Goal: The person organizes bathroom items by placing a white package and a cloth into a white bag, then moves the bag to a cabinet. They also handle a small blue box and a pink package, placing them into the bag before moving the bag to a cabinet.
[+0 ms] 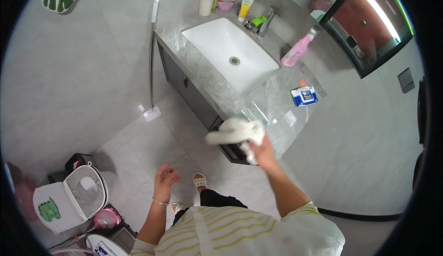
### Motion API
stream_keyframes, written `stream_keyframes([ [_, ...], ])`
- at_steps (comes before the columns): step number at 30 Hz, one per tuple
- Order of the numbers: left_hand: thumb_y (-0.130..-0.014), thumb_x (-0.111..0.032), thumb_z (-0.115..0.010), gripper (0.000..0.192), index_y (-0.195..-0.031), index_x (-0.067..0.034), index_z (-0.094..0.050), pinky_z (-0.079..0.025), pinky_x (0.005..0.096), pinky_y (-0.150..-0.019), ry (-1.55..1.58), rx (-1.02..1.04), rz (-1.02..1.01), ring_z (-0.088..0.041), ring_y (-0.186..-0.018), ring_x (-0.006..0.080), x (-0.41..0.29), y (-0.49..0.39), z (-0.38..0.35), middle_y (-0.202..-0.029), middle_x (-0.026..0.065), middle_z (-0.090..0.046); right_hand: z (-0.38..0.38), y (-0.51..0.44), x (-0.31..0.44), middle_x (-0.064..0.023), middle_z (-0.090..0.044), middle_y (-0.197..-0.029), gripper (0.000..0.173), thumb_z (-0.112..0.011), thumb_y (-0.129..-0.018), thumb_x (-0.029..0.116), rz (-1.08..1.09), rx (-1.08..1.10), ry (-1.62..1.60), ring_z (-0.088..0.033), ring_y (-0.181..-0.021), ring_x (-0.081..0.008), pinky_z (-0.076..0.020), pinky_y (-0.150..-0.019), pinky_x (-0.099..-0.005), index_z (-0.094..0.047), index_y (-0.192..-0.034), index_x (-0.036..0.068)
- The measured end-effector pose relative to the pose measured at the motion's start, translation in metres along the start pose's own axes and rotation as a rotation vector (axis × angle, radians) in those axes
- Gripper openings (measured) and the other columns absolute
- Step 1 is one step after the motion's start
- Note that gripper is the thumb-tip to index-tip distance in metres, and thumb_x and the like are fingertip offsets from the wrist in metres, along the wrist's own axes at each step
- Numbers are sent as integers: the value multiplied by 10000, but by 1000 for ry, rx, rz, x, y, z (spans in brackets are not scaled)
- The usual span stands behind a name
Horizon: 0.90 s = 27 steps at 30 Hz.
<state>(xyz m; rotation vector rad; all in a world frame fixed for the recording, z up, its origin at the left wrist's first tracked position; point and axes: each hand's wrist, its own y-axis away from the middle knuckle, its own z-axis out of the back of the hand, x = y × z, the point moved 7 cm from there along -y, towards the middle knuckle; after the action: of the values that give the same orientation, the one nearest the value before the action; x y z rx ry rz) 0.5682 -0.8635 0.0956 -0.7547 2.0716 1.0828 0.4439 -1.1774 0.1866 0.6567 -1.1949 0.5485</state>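
My right hand [264, 152] is closed on a white cloth [238, 131], blurred by motion, over the near corner of the grey stone vanity counter [235, 103]. Below and to the left, over the floor, my left hand [165, 179] has its fingers apart and holds nothing; a bracelet circles that wrist. A white rectangular basin [221, 45] is set into the counter. Behind it are a faucet [268, 22] and a yellow-and-white tube [246, 7]. To the basin's right a pink bottle [297, 51] leans at the wall, with a blue-and-white wipes pack [304, 96] nearer me.
A long-handled floor squeegee or mop [151, 62] stands left of the vanity cabinet [187, 83]. A toilet [74, 200] with a raised lid is at lower left, near a black bin [79, 161]. A framed mirror [367, 24] hangs at upper right. A cup [205, 6] stands behind the basin.
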Motion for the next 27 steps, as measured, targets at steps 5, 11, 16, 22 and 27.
stream_keyframes([
  [5,-827,-87,-480,242,-1064,-51,-454,-492,284,-616,-67,-224,39,-585,-681,171,5,29,53,-891,85,-568,84,-40,45,-172,-571,-994,425,-588,-768,191,-107,-75,679,-566,-865,-277,-434,-770,-331,-455,-1127,5],
  [11,-808,-93,-504,225,-1022,-37,-462,-491,275,-591,-81,-438,85,-581,-650,169,8,73,105,-883,90,-569,107,-51,84,-240,-444,-1165,555,-554,-774,348,300,-528,995,-444,-1065,-360,-365,-881,-423,-403,-1189,12],
  [16,-792,-72,-504,245,-1025,-7,-463,-492,288,-599,-97,-577,55,-579,-653,183,14,107,127,-870,106,-566,78,-112,-8,-172,-287,-1333,617,-532,-782,346,217,-449,1231,-231,-1243,-350,-222,-964,-526,-291,-1302,116],
  [22,-792,-85,-529,279,-1047,-5,-448,-484,256,-587,36,-618,47,-570,-654,146,48,147,161,-861,87,-570,130,-181,-99,-161,-428,-1237,409,-289,-883,133,334,-252,441,-448,-1089,-269,-351,-914,-354,-333,-1271,12],
  [27,-756,-71,-540,344,-1054,41,-410,-467,233,-545,14,-731,-22,-549,-597,122,67,219,221,-854,85,-564,124,-172,-44,-182,-452,-1158,535,-366,-791,320,530,-527,1443,-439,-1062,-337,-331,-863,-496,-362,-1231,15],
])
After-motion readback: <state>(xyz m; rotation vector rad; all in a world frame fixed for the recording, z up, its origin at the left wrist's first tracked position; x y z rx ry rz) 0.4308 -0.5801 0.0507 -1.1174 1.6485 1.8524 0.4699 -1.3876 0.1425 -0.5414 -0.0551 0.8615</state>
